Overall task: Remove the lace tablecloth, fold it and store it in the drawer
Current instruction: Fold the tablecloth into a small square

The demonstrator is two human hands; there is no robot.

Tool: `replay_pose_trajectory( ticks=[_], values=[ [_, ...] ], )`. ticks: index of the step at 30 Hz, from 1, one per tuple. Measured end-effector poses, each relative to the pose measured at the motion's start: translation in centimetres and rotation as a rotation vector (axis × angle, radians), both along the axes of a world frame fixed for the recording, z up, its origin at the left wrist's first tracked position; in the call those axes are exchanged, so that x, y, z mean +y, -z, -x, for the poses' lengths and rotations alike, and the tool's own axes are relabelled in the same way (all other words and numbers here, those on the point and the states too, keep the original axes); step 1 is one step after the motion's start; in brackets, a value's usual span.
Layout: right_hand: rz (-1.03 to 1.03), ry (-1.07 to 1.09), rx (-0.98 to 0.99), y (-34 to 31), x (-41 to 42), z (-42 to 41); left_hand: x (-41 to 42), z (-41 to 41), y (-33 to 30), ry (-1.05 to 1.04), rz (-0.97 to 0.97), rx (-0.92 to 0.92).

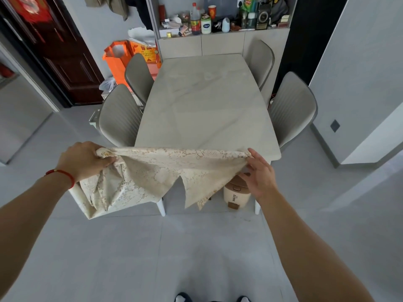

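Note:
The cream lace tablecloth hangs in the air in front of the near end of the pale marble table, stretched between my two hands. My left hand is closed around a bunched corner at the left. My right hand pinches the top edge at the right with thumb and fingers. The cloth's lower part droops in folds toward the floor. The tabletop is bare. No drawer can be made out for certain.
Several grey chairs flank the table. A beige rice cooker stands on the floor under the near end. A cabinet with bottles and jars lines the far wall. Orange bags sit left of it.

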State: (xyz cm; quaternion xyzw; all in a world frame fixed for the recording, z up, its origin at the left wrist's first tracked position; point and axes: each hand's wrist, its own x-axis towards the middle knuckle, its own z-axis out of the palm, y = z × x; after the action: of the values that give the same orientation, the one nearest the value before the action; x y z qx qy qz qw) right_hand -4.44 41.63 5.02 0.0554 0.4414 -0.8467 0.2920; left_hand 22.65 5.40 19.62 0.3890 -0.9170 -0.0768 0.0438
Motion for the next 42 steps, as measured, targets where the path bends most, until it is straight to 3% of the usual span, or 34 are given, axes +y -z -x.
replay_pose_trajectory(
  ticks=[2, 5, 7, 13, 15, 20, 23, 25, 28, 33, 35, 38, 39, 40, 42],
  values=[
    [-0.033, -0.047, -0.012, 0.5, -0.3, -1.0, 0.4, 0.5, -0.5, 0.021, -0.032, 0.021],
    [-0.384, -0.141, 0.253, 1.5, -1.5, -3.2, 1.0, 1.3, -1.4, 0.094, -0.117, 0.011],
    [-0.478, -0.17, 0.35, 1.7, -1.5, -3.2, 0.7, 1.7, -2.1, 0.107, -0.129, -0.005],
    [-0.587, -0.2, 0.312, 0.7, 0.6, -0.5, -0.9, 1.3, -3.2, 0.098, -0.081, -0.089],
    [-0.539, -0.215, 0.25, 0.3, 1.1, -0.2, -0.8, 1.1, -3.2, 0.101, -0.07, -0.115],
    [-0.191, -0.218, -0.034, 0.2, 1.5, 0.6, -0.2, 0.6, -3.0, 0.069, -0.101, -0.178],
    [-0.182, -0.235, -0.141, -0.2, 1.1, 0.9, 0.2, 0.7, -2.7, 0.081, -0.124, -0.153],
    [-0.244, -0.284, -0.138, -1.0, 1.1, 0.7, 0.4, 0.8, -2.9, 0.089, -0.118, -0.137],
    [-0.366, -0.225, 0.032, -1.4, 1.3, 1.0, 0.2, 0.8, -3.3, 0.118, -0.101, -0.122],
    [-0.274, -0.034, 0.025, -1.6, 1.9, 2.3, 0.2, 1.2, -3.1, 0.192, -0.044, -0.168],
    [-0.498, -0.083, 0.125, -1.9, 2.2, 2.4, 0.7, 1.8, -3.0, 0.208, -0.016, -0.191],
    [-1.132, -0.109, 0.481, -3.8, 0.4, 0.8, 2.5, 3.5, -3.2, 0.263, 0.024, -0.256],
    [-1.158, -0.063, 0.662, -5.3, -1.2, -0.5, 3.6, 4.5, -3.2, 0.298, 0.034, -0.279],
    [-1.041, -0.061, 0.865, -7.0, -3.3, -2.2, 4.9, 5.6, -3.1, 0.334, 0.037, -0.301],
    [-0.694, -0.321, 1.208, -10.3, -7.7, -6.0, 7.7, 8.0, -2.9, 0.394, 0.042, -0.334]
  ],
)
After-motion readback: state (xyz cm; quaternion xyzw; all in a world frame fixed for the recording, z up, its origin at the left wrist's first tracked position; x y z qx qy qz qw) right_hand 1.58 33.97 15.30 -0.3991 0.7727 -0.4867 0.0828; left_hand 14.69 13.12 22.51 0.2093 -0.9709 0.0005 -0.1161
